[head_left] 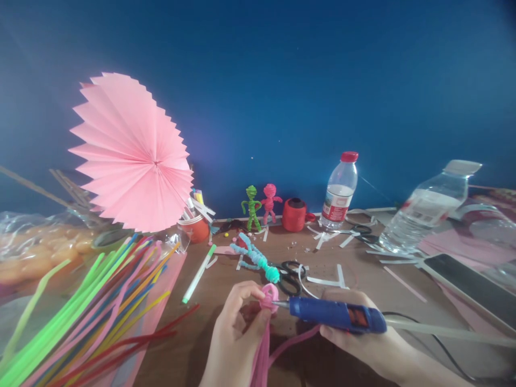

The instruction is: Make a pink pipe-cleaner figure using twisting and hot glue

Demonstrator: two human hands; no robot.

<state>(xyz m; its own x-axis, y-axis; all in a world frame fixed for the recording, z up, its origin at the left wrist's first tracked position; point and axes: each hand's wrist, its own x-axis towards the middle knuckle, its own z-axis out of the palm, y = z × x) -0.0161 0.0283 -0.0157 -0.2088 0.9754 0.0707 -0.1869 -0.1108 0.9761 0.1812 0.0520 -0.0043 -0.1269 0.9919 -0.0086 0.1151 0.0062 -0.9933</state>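
Between the thumb and fingers of my left hand (241, 328) is a coiled ball of pink pipe cleaner (269, 297), with long pink strands hanging below it. My right hand (357, 336) grips a blue hot glue gun (322, 313), its metal nozzle pointing left at the side of the pink coil. A clear glue stick (439, 329) sticks out of its rear end, and a thin black cord runs off to the right. Just beyond my hands lies a light-blue pipe-cleaner figure (258, 260), beside black-handled scissors (291, 277).
Green (252, 207) and pink (270, 203) pipe-cleaner figures stand by the wall near a red tape-like roll (294, 215). Two water bottles (339, 191) are at the right, with a phone (471, 285). Left are loose pipe cleaners (80, 312), a pink paper fan (133, 156) and a marker (199, 274).
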